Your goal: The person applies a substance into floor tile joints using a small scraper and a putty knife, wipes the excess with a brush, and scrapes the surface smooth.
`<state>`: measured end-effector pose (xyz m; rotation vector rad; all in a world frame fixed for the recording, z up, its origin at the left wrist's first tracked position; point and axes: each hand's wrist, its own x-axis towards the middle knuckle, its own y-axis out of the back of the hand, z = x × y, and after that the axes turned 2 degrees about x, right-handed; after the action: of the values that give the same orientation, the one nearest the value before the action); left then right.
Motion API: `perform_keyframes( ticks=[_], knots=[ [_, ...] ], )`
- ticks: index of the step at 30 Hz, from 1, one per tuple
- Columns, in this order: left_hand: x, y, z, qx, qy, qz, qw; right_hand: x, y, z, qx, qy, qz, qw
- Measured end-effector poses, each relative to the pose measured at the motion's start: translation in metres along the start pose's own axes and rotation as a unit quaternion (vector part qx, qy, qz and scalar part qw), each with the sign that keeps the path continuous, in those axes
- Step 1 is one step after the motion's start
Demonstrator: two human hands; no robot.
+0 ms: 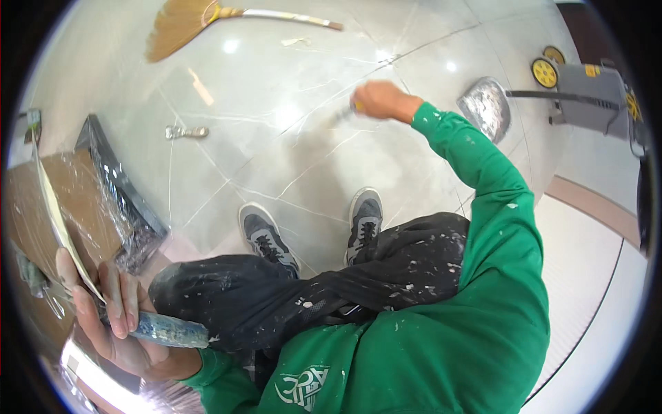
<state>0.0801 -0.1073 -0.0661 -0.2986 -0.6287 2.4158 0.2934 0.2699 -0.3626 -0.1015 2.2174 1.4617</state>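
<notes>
On the lower left, my left hand [114, 324] is closed around a putty knife by its worn blue handle [172, 330]. The knife's long, thin cream-coloured blade [61, 217] points up and away, seen nearly edge-on. My right arm reaches forward over the tiled floor [262, 165]. My right hand [383, 100] is closed on a small scraper [339, 116], which motion blurs; a bit of yellow shows at its grip. I cannot tell whether its tip touches the floor.
A straw broom [186, 27] lies at the far side. A small pale-smeared tool [186, 132] rests left of centre. To the right are a dustpan [486, 107] and a grey machine [593, 100] with yellow wheels. Plastic-wrapped cardboard [89, 200] lies left, near my shoes [265, 234].
</notes>
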Motion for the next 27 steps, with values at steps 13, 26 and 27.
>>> perform_keyframes(
  ticks=[13, 26, 27],
  knots=[
    [0.042, -0.025, -0.038, 0.133, 0.264, -0.028, 0.955, -0.009, -0.171, -0.027, 0.403, 0.107, 0.186, 0.889],
    [0.054, -0.081, -0.073, 0.288, 0.370, -0.224, 0.855, -0.105, 0.048, -0.244, 0.767, 0.102, 0.315, 0.550],
    [0.054, -0.103, -0.094, 0.287, 0.362, -0.257, 0.849, -0.111, 0.059, -0.221, 0.787, 0.079, 0.331, 0.515]
  ],
)
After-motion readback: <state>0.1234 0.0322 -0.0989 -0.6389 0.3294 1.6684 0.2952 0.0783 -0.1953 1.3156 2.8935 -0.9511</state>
